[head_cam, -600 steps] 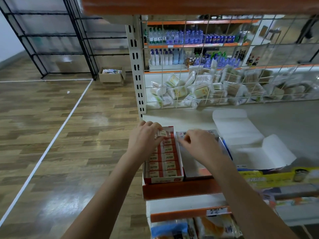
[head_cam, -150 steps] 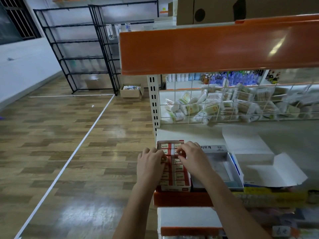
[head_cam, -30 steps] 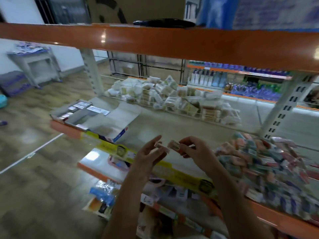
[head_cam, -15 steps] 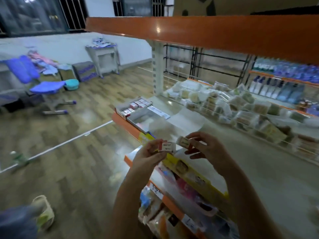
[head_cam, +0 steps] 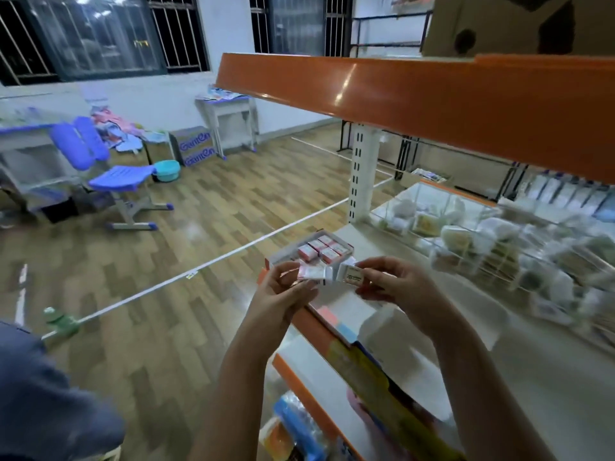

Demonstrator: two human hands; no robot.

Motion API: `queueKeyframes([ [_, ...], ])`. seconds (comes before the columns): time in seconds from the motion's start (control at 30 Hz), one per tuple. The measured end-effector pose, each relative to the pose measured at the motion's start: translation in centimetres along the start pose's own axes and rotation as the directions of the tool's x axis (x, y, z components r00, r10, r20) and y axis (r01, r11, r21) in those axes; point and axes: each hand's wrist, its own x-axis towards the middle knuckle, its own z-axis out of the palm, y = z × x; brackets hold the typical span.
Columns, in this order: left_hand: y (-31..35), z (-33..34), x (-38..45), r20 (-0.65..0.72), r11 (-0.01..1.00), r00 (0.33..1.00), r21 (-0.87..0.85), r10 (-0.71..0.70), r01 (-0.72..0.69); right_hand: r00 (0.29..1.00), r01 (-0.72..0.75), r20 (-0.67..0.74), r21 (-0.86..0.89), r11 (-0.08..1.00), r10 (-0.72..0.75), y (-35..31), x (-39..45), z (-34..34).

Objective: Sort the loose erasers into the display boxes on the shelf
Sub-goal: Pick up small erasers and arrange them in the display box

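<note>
My left hand (head_cam: 283,291) pinches a small eraser with a red and white sleeve (head_cam: 312,272) in front of the shelf edge. My right hand (head_cam: 396,287) holds a white eraser with dark print (head_cam: 352,274) right beside it, the two nearly touching. Just behind my hands, at the shelf's left end, stands a display box (head_cam: 283,254) filled with rows of red-sleeved erasers (head_cam: 322,249). A second display box (head_cam: 349,304) lies below my hands, largely hidden by them, with its lid open.
An orange shelf board (head_cam: 416,101) hangs above at head height. Behind a wire divider (head_cam: 466,247) lie several wrapped packs. A white upright post (head_cam: 361,174) stands at the shelf's corner. A blue chair (head_cam: 109,168) and desks stand across the wooden floor.
The view has swung left and closer to the shelf's end. Both hands, each still holding an eraser, now hover just in front of the filled display box.
</note>
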Motion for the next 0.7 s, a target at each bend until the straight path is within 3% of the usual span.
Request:
queueKeyframes([
  [0.1, 0.4, -2.0, 2.7, -0.013, 0.994, 0.998, -0.085, -0.069, 0.068, 0.998, -0.052, 0.023, 0.024, 0.998, 0.052, 0.1, 2.4, 1.3],
  [0.23, 1.6, -4.2, 7.1, 0.04, 0.987, 0.987, -0.037, -0.155, 0.157, 0.996, -0.093, 0.006, 0.042, 0.995, 0.093, 0.1, 5.7, 3.0],
  [0.43, 3.5, -7.4, 13.8, 0.243, 0.943, 0.913, 0.024, -0.326, 0.331, 0.978, -0.153, -0.181, -0.273, 0.95, 0.105, 0.6, 10.0, 5.5],
  [0.7, 3.2, -9.5, 19.3, 0.415, 0.875, 0.773, 0.152, -0.479, 0.46, 0.868, -0.359, -0.472, -0.378, 0.853, 0.155, 2.3, 11.8, 8.3],
])
